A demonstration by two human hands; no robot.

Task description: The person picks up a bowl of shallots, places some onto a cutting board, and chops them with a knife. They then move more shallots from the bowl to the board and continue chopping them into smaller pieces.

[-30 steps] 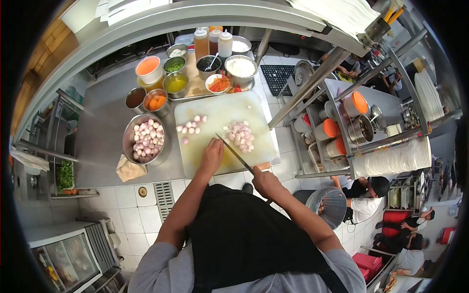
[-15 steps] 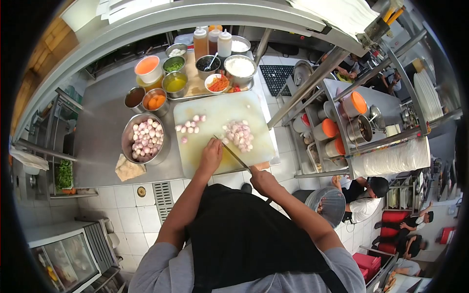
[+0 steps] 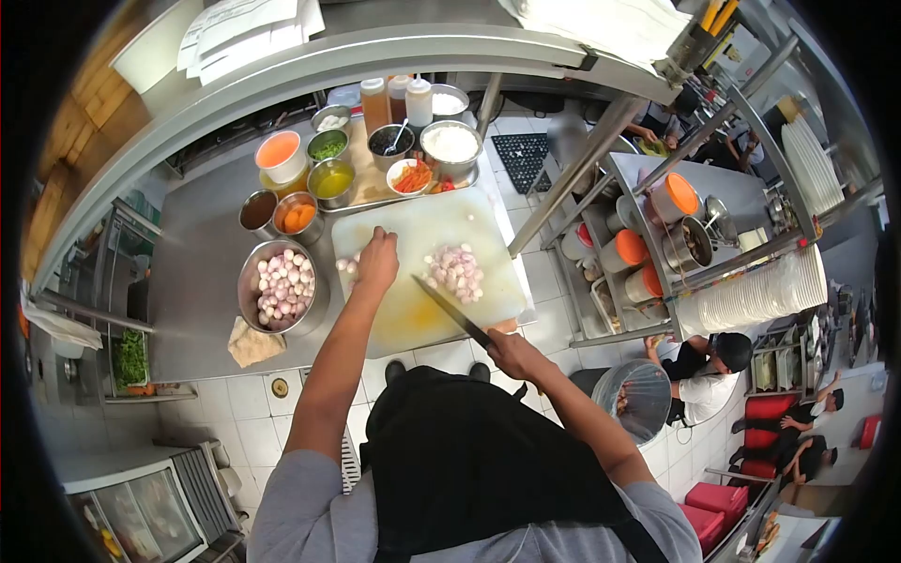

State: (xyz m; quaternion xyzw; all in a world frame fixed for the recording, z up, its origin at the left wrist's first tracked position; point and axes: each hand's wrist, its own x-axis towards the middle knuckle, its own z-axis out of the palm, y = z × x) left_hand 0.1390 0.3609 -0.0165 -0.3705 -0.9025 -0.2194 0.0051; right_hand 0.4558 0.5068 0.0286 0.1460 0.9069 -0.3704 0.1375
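My right hand (image 3: 518,357) grips the handle of a knife (image 3: 455,312), its blade slanting up and left over the white cutting board (image 3: 404,319). At the board's left part, my left hand (image 3: 378,259) reaches over a small group of peeled shallots (image 3: 347,265), fingers pointing down; what its fingertips touch is hidden. A pile of pale pink shallots (image 3: 455,272) lies right of the blade. Left of the board stands a metal bowl (image 3: 320,298) full of shallots, with a tan cloth (image 3: 255,344) beside it.
Behind the board are small metal bowls, squeeze bottles (image 3: 375,103) and a bowl of white food (image 3: 450,143). A metal post (image 3: 577,175) rises at the right. A lined bin (image 3: 638,399) stands at the lower right, near a person in a black cap (image 3: 713,375).
My left hand has moved from beside the knife tip up and left to the small shallot group. The knife stays in my right hand. The view has shifted slightly.
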